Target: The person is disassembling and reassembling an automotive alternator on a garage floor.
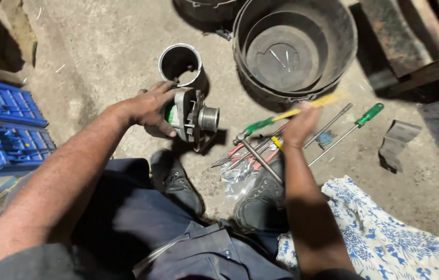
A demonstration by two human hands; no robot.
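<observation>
Your left hand [149, 108] clasps the alternator [191, 114] on the floor [100, 46], pulley pointing right toward your right hand [299, 124], which grasps a yellow-green screwdriver [286, 113] lying slantwise, tip end nearest the alternator, above the tool pile [261, 150].

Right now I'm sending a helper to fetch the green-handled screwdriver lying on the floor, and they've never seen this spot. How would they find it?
Start at the big round black tub on the concrete floor. Just below its right side, tools lie spread out beside the right hand. The green-handled screwdriver is the rightmost one, lying apart with its long shaft slanting down-left; the other green-and-yellow tool is held in that hand.
</observation>
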